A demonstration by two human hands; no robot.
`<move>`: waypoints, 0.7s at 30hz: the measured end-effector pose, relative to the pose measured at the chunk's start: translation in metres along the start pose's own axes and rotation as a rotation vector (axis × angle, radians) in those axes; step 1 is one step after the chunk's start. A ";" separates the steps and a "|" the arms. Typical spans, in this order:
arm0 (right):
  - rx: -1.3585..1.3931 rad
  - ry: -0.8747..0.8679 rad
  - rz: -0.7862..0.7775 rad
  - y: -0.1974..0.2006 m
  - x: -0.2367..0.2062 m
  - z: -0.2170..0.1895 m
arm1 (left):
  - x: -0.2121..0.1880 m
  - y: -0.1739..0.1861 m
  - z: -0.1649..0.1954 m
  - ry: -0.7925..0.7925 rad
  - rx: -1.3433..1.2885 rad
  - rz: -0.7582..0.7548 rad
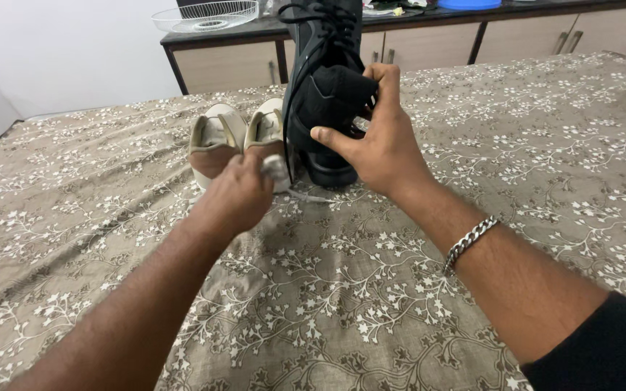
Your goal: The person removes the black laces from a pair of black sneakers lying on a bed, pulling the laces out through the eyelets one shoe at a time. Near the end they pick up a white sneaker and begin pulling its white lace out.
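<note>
My right hand (371, 141) grips a black lace-up shoe (324, 87) by its heel and collar, holding it upright with the toe pointing up and the heel near the bed. My left hand (235, 194) is closed around a small pale wad, perhaps a cloth or tissue (277, 168), just left of the black shoe's heel. A pair of beige shoes (233, 137) lies on the bed behind my left hand, heels toward me. A silver chain bracelet (470, 242) is on my right wrist.
Everything rests on a bed with a brown floral bedspread (472, 145). Behind it stands a dark-topped cabinet (429, 40) with beige drawers, carrying a white wire basket (208, 14) and a blue lid-like object (469, 3).
</note>
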State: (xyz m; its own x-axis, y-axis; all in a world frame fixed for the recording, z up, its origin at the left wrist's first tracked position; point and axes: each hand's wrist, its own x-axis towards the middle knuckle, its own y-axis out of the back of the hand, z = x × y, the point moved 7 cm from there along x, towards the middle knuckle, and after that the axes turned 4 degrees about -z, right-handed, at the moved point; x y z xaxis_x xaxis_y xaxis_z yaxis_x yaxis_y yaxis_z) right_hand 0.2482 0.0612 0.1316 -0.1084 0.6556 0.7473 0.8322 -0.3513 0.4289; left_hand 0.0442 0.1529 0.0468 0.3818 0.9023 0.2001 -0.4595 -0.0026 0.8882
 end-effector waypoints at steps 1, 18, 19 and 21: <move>0.021 -0.003 -0.008 -0.001 0.001 0.002 | -0.001 0.010 -0.004 0.082 -0.117 0.025; 0.121 -0.028 -0.038 -0.004 0.010 0.007 | 0.022 0.029 0.010 0.104 0.237 -0.135; 0.128 -0.042 -0.039 -0.005 0.010 0.008 | 0.021 0.031 0.013 0.063 0.226 -0.098; 0.103 -0.051 -0.048 -0.006 0.009 0.008 | 0.018 0.032 0.010 0.127 0.251 -0.089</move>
State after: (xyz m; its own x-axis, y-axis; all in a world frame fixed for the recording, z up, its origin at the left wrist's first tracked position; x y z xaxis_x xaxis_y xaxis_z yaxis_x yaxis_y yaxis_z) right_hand 0.2466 0.0748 0.1314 -0.1235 0.7040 0.6994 0.8784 -0.2504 0.4071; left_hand 0.0446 0.1649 0.0833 0.3008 0.9506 0.0773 -0.2098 -0.0131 0.9777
